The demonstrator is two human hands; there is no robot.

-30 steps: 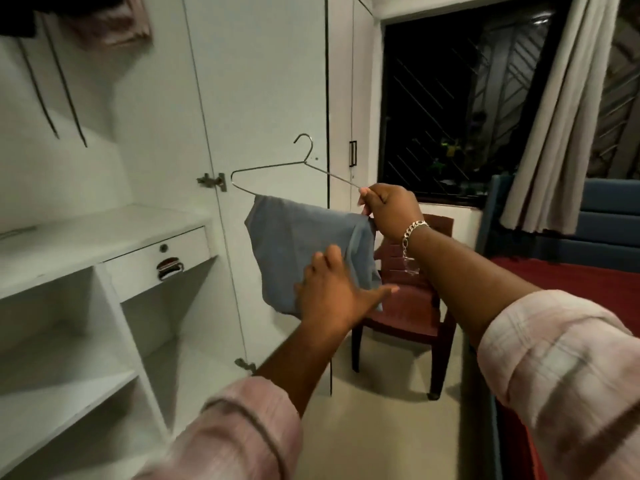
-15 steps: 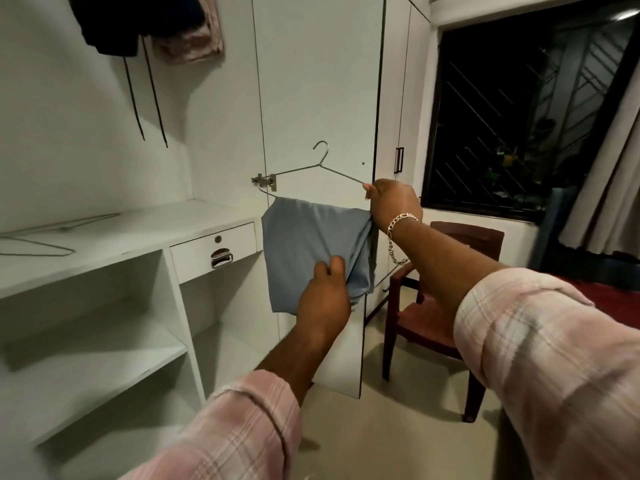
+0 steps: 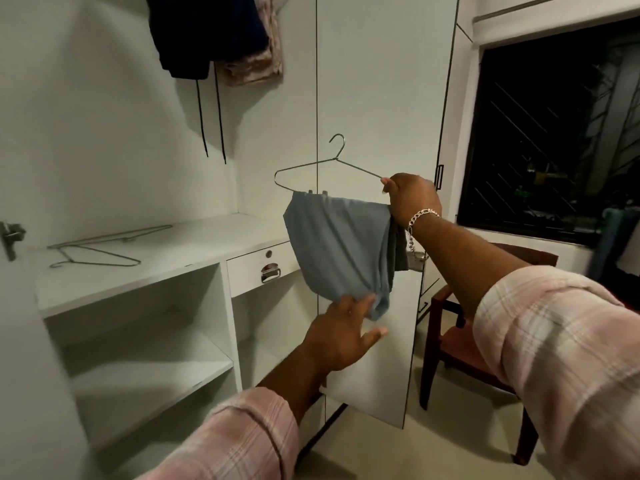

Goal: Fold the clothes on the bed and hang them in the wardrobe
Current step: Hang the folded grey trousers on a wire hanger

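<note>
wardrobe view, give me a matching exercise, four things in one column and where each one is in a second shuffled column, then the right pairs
Things:
1. blue cloth
2. spare hangers
3. dark garment
4. chair

Places:
A. on the floor by the window
B. draped over the hanger in the right hand
C. lying on the shelf
D. hanging at the top of the wardrobe

Pairs: 1-B, 2-C, 3-D, 4-A

The left hand touches the cloth's lower edge.

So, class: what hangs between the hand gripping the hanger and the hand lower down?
In the head view, the folded blue garment spans from the right hand to the left hand.
</note>
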